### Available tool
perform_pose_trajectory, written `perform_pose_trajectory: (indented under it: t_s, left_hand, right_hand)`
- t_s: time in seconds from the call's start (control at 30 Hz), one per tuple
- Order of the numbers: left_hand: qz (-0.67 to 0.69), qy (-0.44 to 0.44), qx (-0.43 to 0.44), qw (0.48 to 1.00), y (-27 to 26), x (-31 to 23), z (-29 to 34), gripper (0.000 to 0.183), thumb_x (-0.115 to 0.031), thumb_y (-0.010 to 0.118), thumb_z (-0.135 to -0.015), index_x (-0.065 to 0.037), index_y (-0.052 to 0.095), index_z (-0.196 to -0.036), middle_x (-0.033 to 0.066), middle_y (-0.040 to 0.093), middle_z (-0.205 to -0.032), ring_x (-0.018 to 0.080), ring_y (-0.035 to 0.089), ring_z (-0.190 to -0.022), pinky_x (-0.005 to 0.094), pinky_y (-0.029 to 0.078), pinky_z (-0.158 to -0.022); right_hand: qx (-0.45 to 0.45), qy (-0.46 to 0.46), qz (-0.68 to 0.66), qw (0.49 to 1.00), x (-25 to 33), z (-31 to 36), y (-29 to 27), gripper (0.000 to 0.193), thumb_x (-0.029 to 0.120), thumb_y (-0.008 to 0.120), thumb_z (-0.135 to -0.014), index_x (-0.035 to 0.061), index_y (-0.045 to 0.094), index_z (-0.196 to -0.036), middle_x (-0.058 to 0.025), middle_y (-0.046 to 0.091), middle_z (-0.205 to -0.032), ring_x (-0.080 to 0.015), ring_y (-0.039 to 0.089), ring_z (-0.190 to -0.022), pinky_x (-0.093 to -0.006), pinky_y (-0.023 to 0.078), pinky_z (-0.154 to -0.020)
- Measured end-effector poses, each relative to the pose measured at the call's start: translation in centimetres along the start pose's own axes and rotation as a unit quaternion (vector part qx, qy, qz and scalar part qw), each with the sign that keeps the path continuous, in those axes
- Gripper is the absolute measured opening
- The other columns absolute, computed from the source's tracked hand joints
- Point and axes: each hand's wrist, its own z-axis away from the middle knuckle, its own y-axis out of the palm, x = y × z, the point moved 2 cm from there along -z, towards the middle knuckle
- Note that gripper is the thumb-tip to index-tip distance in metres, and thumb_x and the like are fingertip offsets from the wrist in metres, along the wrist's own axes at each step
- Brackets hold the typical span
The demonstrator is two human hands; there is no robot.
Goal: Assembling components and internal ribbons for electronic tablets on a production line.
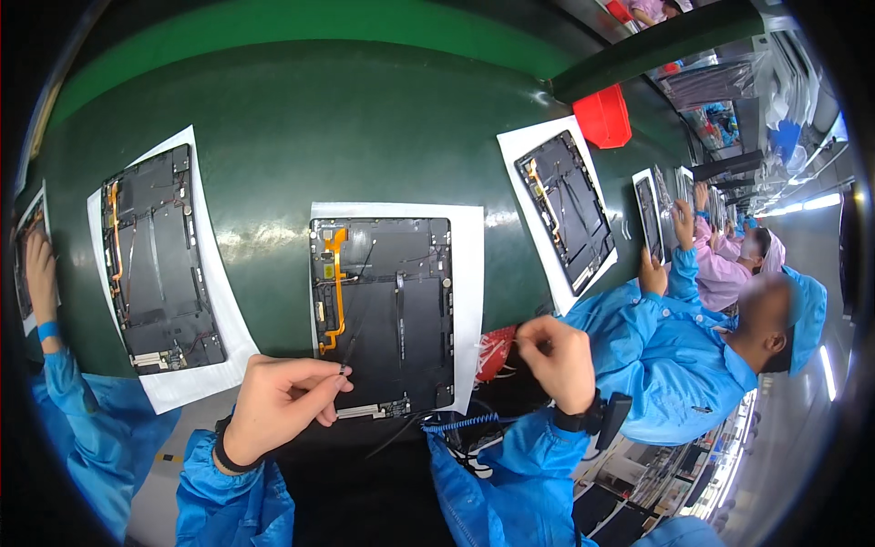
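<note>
An opened tablet, its dark inside facing up, lies on a white sheet in front of me. An orange flex cable runs down its left side. Over its lower left corner, my left hand pinches the end of a thin dark cable between thumb and forefinger. My right hand hovers off the sheet's lower right, thumb and forefinger pressed together; whatever they hold is too small to make out. Close beside its fingertips lies a red patterned packet.
Similar opened tablets rest on white sheets at left and right. A red bin stands behind the right one. A blue coiled cord hangs by the table's near edge. Co-workers in blue and pink sit along the right; another person's hand is far left.
</note>
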Motion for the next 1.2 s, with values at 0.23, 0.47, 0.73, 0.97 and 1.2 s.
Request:
perform_pose_trajectory:
  t_s: [0.23, 0.47, 0.73, 0.97, 1.2]
  left_hand:
    - [0.014, 0.013, 0.004, 1.0, 0.4, -0.6, -1.1, 0.007, 0.0, 0.074, -0.096, 0.006, 0.073, -0.093, 0.008, 0.074, -0.073, 0.009, 0.068, -0.057, 0.0229, 0.053, -0.049]
    - [-0.001, 0.043, -0.011, 0.999, 0.3, 0.1, -1.2, 0.005, 0.0, 0.075, -0.096, 0.004, 0.072, -0.095, 0.0016, 0.067, -0.067, 0.0042, 0.059, -0.052, 0.0203, 0.043, -0.045]
    - [-0.419, 0.351, -0.106, 0.831, -0.6, -1.3, 0.3, 0.031, -0.009, 0.086, -0.076, -0.002, 0.075, -0.105, 0.0143, 0.072, -0.118, 0.0393, 0.066, -0.117, 0.0486, 0.055, -0.097]
    - [-0.516, 0.347, -0.007, 0.784, -0.5, -0.4, -2.5, 0.046, -0.023, 0.086, -0.082, -0.006, 0.071, -0.121, 0.0126, 0.063, -0.143, 0.0366, 0.056, -0.14, 0.0515, 0.05, -0.111]
    - [-0.514, 0.337, -0.014, 0.789, -0.7, -0.1, -2.1, 0.044, -0.026, 0.086, -0.083, -0.008, 0.072, -0.121, 0.0101, 0.06, -0.147, 0.0337, 0.056, -0.139, 0.0485, 0.052, -0.108]
  right_hand:
    - [-0.058, -0.116, -0.057, 0.99, 4.3, 1.5, 1.9, 0.019, 0.006, 0.075, -0.092, 0.0016, 0.077, -0.11, -0.0189, 0.078, -0.1, -0.0263, 0.077, -0.075, -0.0368, 0.06, -0.065]
    - [0.005, -0.418, -0.105, 0.902, 11.7, -0.6, 10.0, 0.037, 0.01, 0.082, -0.084, 0.0049, 0.074, -0.12, -0.0079, 0.076, -0.116, -0.0247, 0.076, -0.095, -0.0346, 0.063, -0.076]
    - [-0.022, -0.454, -0.176, 0.873, 11.7, -1.2, 10.8, 0.022, 0.003, 0.083, -0.082, 0.0015, 0.079, -0.103, -0.0112, 0.079, -0.107, -0.0236, 0.079, -0.083, -0.034, 0.065, -0.071]
    - [-0.046, -0.371, -0.132, 0.918, 11.7, -4.2, 7.9, 0.023, 0.001, 0.084, -0.075, 0.0052, 0.08, -0.097, -0.0169, 0.071, -0.129, -0.0248, 0.074, -0.092, -0.0349, 0.06, -0.076]
    - [-0.028, -0.344, -0.128, 0.93, 11.2, -8.0, 8.8, 0.016, 0.004, 0.087, -0.073, 0.0035, 0.079, -0.088, -0.0128, 0.071, -0.129, -0.0343, 0.066, -0.121, -0.0422, 0.052, -0.098]
